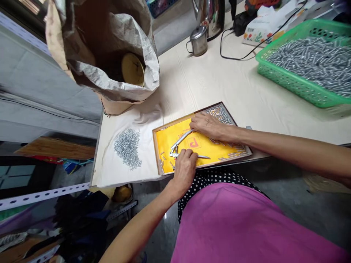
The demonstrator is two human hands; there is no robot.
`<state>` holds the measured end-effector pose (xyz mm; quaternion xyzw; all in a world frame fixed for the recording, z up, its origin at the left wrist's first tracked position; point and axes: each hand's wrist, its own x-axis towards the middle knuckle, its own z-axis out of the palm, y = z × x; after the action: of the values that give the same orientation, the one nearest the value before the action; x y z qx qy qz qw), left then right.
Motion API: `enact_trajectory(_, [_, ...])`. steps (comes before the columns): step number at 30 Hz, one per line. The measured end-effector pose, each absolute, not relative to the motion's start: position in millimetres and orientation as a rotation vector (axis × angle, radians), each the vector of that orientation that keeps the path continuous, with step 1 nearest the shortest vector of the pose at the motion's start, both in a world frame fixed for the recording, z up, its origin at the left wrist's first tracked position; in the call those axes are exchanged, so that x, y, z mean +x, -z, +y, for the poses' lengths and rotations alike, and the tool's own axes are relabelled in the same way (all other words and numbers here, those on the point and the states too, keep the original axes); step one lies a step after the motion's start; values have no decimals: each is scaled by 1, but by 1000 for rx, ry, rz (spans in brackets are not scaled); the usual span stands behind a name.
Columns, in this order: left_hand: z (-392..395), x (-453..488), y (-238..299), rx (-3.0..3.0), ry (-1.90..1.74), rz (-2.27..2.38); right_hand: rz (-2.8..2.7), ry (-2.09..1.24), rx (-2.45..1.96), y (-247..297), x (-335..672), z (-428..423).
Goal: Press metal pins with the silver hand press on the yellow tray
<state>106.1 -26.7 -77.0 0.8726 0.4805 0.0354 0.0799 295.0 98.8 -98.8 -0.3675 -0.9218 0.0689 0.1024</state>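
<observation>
Small workshop. Green basket (287, 86) full of little metal pins. More pins in pile (127, 148) on white cloth (115, 171). Wooden tray (156, 149) with metal hand tool (182, 139). Big paper sack (123, 25), shelf rail (41, 195) with holes, kettle (208, 14), mug (199, 41) on work table (208, 80).

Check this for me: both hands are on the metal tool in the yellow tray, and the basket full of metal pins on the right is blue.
The basket is green, not blue; the head view shows it. The rest holds: left hand and right hand are on the metal tool in the yellow tray, and metal pins fill the basket.
</observation>
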Motion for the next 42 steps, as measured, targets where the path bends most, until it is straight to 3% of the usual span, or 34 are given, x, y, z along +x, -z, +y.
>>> enact_trajectory(5, [-30, 90, 68, 2530, -390, 1434, -2641, -209, -1171, 89, 289, 93])
enact_trajectory(10, [-18, 41, 48, 2348, -666, 1785, -2699, -442, -996, 92, 289, 40])
enact_trajectory(17, [-27, 15, 45, 2392, -369, 1640, -2786, -685, -1093, 96, 273, 19])
enact_trajectory(23, [-19, 14, 50, 2613, 87, 1267, -2739, -641, -1078, 99, 274, 21])
enact_trajectory(30, [-8, -8, 34, 2781, 440, 1174, -2626, -623, -1079, 102, 295, 24])
enact_trajectory(36, [21, -40, 34, 2709, 18, 1849, -2569, -620, -1046, 98, 307, 22])
enact_trajectory(42, [79, -87, 50, 2236, 58, 2435, -2514, -553, -940, 114, 288, 14])
